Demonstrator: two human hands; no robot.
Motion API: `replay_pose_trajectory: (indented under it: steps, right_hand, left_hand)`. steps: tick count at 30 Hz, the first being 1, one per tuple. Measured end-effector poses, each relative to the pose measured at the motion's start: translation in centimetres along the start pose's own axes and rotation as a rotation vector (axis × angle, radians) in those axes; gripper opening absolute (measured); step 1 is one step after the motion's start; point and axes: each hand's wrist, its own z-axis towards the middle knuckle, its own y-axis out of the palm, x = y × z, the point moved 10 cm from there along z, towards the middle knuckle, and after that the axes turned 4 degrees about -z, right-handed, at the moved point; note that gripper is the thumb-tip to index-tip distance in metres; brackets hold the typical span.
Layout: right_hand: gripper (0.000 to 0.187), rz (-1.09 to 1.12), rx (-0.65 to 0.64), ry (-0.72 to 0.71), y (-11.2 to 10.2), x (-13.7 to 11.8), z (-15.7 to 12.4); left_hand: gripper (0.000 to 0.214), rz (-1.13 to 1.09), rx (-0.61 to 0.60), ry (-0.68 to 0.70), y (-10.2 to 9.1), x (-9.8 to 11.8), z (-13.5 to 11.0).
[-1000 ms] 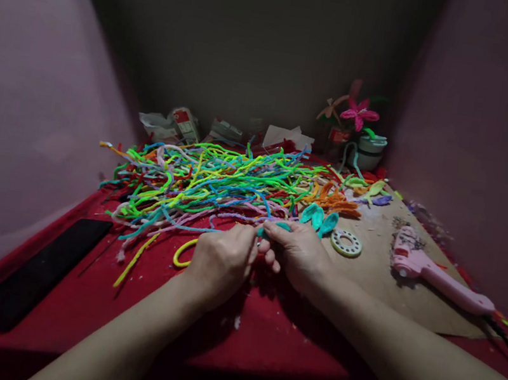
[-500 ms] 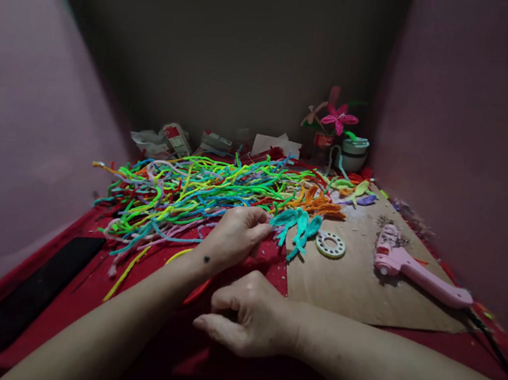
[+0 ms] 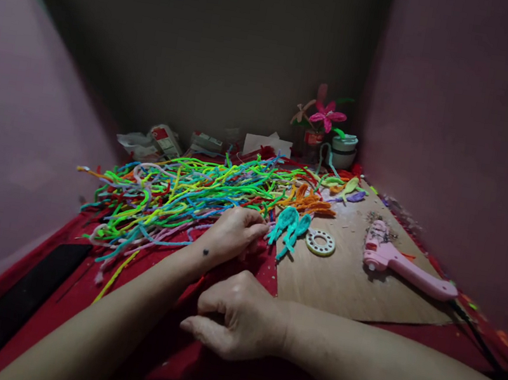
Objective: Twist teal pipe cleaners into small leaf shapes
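On the surface [image 3: 266,266], the pile [image 3: 196,190] could snag the turquoise petals [image 3: 286,221] on the board's [image 3: 339,287] left edge if dragged left. The left hand [image 3: 231,231] is beside them, grip unclear; the right hand [image 3: 241,316] curls loosely, nothing visible inside. Near the far right corner, a pot [image 3: 342,156] or jar [image 3: 313,138] holds flowers [image 3: 328,116]; I cannot tell which.

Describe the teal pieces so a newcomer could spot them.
Find the brown board, right of centre. Near its left edge, between the left hand and a pale ring with holes, lie the teal pieces. Their colour and rounded loops set them apart from the orange bundle behind.
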Motion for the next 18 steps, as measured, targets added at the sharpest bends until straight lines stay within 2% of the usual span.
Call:
replay_pose_trajectory:
  steps: [7,13,16,18]
  right_hand:
    - [0.037,0.039,0.01,-0.003,0.2,-0.1,-0.3]
    - [0.032,-0.013,-0.023,0.048,1.1,0.1,-1.0]
    - [0.029,-0.05,-0.023,0.027,1.2,-0.4,-1.3]
    - [0.03,-0.079,-0.02,0.01,1.2,-0.7,-1.4]
  left_hand:
    - [0.027,-0.037,0.048,-0.033,-1.4,-0.9,-3.0]
    - [0.022,-0.094,0.023,-0.03,-1.1,-2.0,-5.3]
    - [0.022,-0.004,0.084,0.041,-2.2,-1.6,-6.1]
    - [0.023,0.048,0.125,0.049,-3.7,-1.8,-6.4]
